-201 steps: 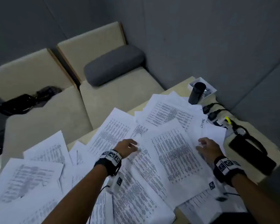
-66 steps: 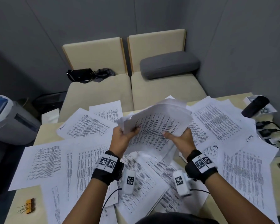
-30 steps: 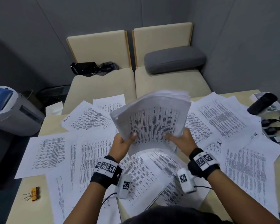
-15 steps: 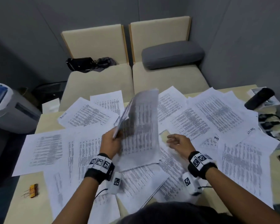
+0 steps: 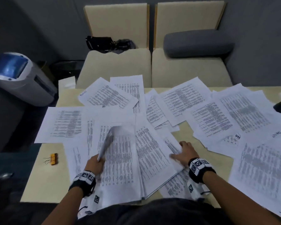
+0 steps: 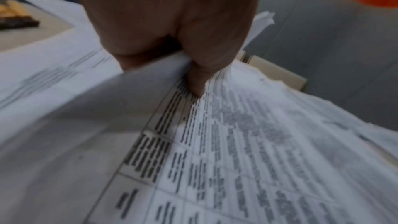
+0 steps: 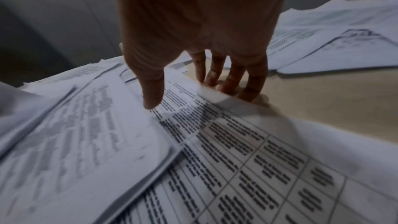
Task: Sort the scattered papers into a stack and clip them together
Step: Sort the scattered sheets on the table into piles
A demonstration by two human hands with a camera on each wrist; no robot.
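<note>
left hand (image 5: 94, 163) pinching edge of paper stack (image 5: 120, 159) at desk (image 5: 44, 179) centre — right hand (image 5: 183, 153) spread flat on sheets beside it; binder clip (image 5: 53, 158) lies apart, left.

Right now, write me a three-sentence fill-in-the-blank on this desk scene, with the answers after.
1. The left hand pinches the edge of a bundle of ____.
2. The right hand lies ____, with its fingers at the edge of a sheet.
3. The binder clip lies to the ____ of the left hand.

Answers: papers; open; left
</note>
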